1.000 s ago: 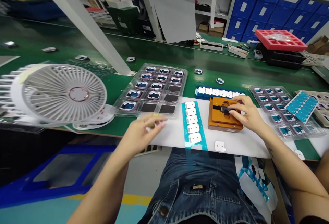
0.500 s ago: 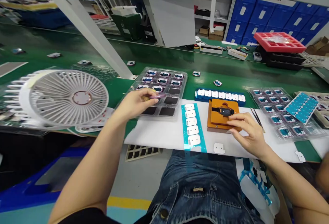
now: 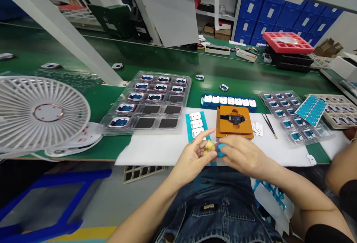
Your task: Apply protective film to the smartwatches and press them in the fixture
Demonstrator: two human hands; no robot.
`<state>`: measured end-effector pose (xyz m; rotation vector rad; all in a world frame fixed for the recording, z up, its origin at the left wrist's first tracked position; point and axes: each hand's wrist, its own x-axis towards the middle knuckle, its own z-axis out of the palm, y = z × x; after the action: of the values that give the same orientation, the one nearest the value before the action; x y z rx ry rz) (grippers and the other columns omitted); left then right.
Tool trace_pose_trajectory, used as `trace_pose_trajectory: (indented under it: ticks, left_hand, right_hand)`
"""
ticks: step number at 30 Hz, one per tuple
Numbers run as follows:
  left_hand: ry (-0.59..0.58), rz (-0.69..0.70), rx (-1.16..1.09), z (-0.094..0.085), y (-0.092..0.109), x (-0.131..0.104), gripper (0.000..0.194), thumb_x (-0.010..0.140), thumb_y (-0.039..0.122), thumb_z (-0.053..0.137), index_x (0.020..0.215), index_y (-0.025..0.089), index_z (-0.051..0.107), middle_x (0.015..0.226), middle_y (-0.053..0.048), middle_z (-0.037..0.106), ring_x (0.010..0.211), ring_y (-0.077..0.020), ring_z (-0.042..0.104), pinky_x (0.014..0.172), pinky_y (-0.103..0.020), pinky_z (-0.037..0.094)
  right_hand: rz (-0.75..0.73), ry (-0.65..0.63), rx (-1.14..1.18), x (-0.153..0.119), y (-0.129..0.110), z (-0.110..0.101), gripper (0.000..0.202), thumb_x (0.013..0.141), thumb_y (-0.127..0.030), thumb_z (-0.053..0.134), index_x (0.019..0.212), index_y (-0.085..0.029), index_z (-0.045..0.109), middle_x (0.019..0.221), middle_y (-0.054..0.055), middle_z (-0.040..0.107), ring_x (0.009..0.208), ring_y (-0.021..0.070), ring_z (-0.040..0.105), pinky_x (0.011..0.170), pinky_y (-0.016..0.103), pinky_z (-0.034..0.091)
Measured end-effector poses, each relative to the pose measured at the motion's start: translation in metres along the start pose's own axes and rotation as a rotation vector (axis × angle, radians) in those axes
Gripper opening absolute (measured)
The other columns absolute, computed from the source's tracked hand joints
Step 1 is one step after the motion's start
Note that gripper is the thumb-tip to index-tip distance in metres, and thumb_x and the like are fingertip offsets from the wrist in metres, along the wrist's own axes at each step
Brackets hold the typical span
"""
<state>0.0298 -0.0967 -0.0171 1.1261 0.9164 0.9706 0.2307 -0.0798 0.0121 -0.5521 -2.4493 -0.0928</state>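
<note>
Meeting above the near part of the white sheet [image 3: 156, 150], the left hand [image 3: 195, 157] and the right hand [image 3: 244, 154] grasp one small blue part [image 3: 220, 149] between their fingertips. Yellow covers [image 3: 209, 146] show on fingers of the left hand; the small blue part is partly hidden, so its outline cannot be told.

Clock positions are read from the small blue part, with 12 o'clock toward the far side of the bench. At 1 o'clock, just beside the right hand, sits the orange fixture [image 3: 223, 128], a black piece [image 3: 236, 118] lying in its top. At 12 o'clock, beyond the fixture, is a blue strip of white labels [image 3: 228, 101]. At 2 o'clock lie a few loose white pieces [image 3: 257, 128], then the tweezers [image 3: 269, 126]. At 10 o'clock, a light-blue label strip [image 3: 190, 128] lies on the white sheet; farther along that direction, the clear tray [image 3: 180, 103] bears ten framed parts and five bare dark pockets. Between 2 and 3 o'clock, a second clear tray [image 3: 302, 142] of framed parts is partly covered by a blue sticker sheet [image 3: 311, 110]. The round white fan [image 3: 48, 112] stands at 9 o'clock.
</note>
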Motion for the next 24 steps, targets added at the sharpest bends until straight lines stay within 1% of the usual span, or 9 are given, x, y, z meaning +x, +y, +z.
trace_pose_trajectory:
  ticks: [1,3,5,7,9,14,19,22,24]
  left_hand:
    - [0.026,0.033,0.006,-0.002,-0.002,0.001,0.069,0.075,0.037,0.07,0.135,0.018,0.041,0.084,-0.002,0.062,0.075,-0.0145,0.06,0.07,-0.027,0.051]
    - [0.075,0.079,0.021,-0.005,-0.006,0.0,0.065,0.078,0.038,0.068,0.134,0.02,0.04,0.096,-0.005,0.063,0.084,-0.0156,0.06,0.077,-0.029,0.05]
    - [0.092,0.089,0.029,-0.008,-0.01,-0.003,0.058,0.08,0.039,0.066,0.131,0.021,0.043,0.101,-0.006,0.062,0.084,-0.0149,0.058,0.08,-0.03,0.049]
    - [0.084,0.087,0.024,-0.009,-0.013,-0.007,0.053,0.082,0.039,0.064,0.128,0.022,0.045,0.102,-0.005,0.061,0.084,-0.0139,0.058,0.081,-0.03,0.048]
    - [0.079,0.082,0.02,-0.01,-0.015,-0.011,0.05,0.083,0.039,0.064,0.127,0.023,0.046,0.103,-0.005,0.061,0.084,-0.0134,0.058,0.082,-0.03,0.047]
    - [0.081,0.075,0.006,-0.013,-0.017,-0.016,0.05,0.082,0.039,0.066,0.125,0.023,0.048,0.104,-0.006,0.061,0.083,-0.0137,0.057,0.082,-0.031,0.047]
    - [0.072,0.051,-0.012,-0.011,-0.019,-0.016,0.047,0.082,0.037,0.066,0.124,0.022,0.05,0.102,-0.006,0.061,0.082,-0.0139,0.056,0.082,-0.031,0.046]
    - [0.074,0.045,-0.039,-0.01,-0.02,-0.015,0.048,0.08,0.034,0.067,0.123,0.022,0.051,0.102,-0.006,0.061,0.081,-0.0129,0.054,0.08,-0.029,0.045]
    - [0.077,0.043,-0.058,-0.009,-0.02,-0.017,0.05,0.079,0.033,0.069,0.124,0.021,0.051,0.102,-0.006,0.06,0.081,-0.0129,0.054,0.079,-0.028,0.044]
  right_hand:
    - [0.07,0.014,0.006,0.0,0.01,-0.002,0.019,0.087,-0.014,0.054,0.106,-0.012,0.057,0.103,0.014,0.067,0.098,0.0227,0.063,0.083,0.038,0.057]
    - [0.274,0.025,0.014,0.001,0.033,-0.006,0.031,0.083,-0.014,0.058,0.114,-0.015,0.054,0.104,0.012,0.067,0.097,0.0229,0.064,0.082,0.039,0.056]
    - [0.476,-0.012,0.03,0.004,0.054,-0.008,0.047,0.076,-0.012,0.063,0.121,-0.018,0.05,0.105,0.009,0.068,0.099,0.0241,0.063,0.084,0.042,0.055]
    - [0.603,-0.078,0.072,0.007,0.069,-0.009,0.058,0.072,-0.012,0.065,0.127,-0.02,0.046,0.104,0.007,0.069,0.101,0.0243,0.063,0.087,0.042,0.053]
    - [0.668,-0.146,0.119,0.011,0.075,-0.008,0.062,0.072,-0.012,0.066,0.129,-0.021,0.045,0.105,0.005,0.069,0.103,0.0236,0.062,0.089,0.041,0.052]
    - [0.74,-0.228,0.142,0.018,0.075,-0.005,0.066,0.072,-0.012,0.067,0.133,-0.019,0.043,0.108,0.006,0.068,0.101,0.0238,0.062,0.089,0.04,0.051]
    - [0.733,-0.216,0.155,0.016,0.078,-0.003,0.066,0.072,-0.012,0.068,0.133,-0.022,0.043,0.106,0.004,0.069,0.103,0.0239,0.062,0.091,0.042,0.05]
    - [0.692,-0.228,0.128,0.011,0.079,-0.004,0.062,0.076,-0.016,0.066,0.134,-0.022,0.044,0.11,0.006,0.068,0.107,0.0245,0.061,0.093,0.043,0.05]
    - [0.597,-0.26,0.096,0.005,0.077,-0.004,0.059,0.082,-0.023,0.062,0.137,-0.021,0.042,0.124,0.01,0.061,0.117,0.0256,0.056,0.098,0.045,0.047]
